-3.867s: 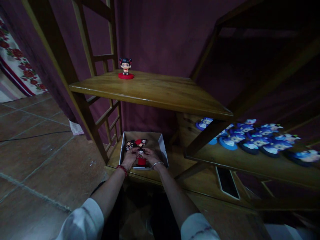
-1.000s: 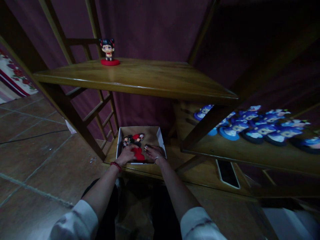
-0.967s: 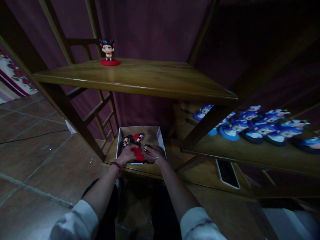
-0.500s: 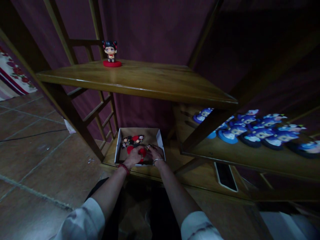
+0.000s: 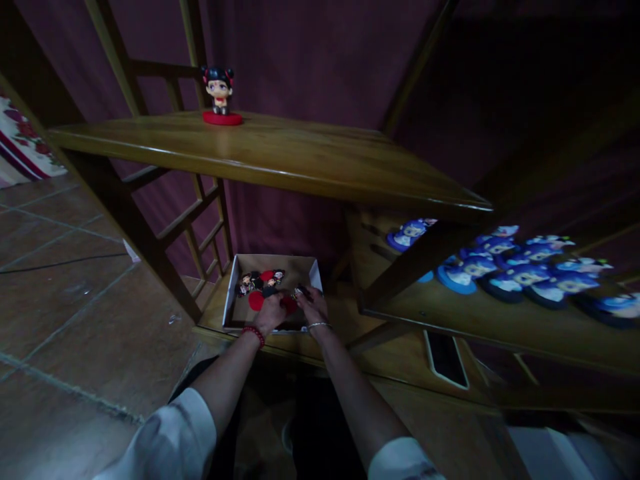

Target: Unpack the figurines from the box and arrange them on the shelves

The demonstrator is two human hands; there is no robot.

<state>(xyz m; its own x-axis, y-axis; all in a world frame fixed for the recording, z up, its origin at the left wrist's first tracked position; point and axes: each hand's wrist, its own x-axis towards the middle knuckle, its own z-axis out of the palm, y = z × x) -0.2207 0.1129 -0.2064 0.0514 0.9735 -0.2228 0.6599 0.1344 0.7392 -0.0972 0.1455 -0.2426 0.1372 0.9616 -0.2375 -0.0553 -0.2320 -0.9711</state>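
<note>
Here, just below the frame's centre, my right hand pinches a small figure, its long axis unclear, while a red piece sits leftward, nearer my separate left hand, whose grip I can't tell.

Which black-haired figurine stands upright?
The lone figurine on the upper wooden shelf, on its red base; other black-haired ones are down at the box.
</note>
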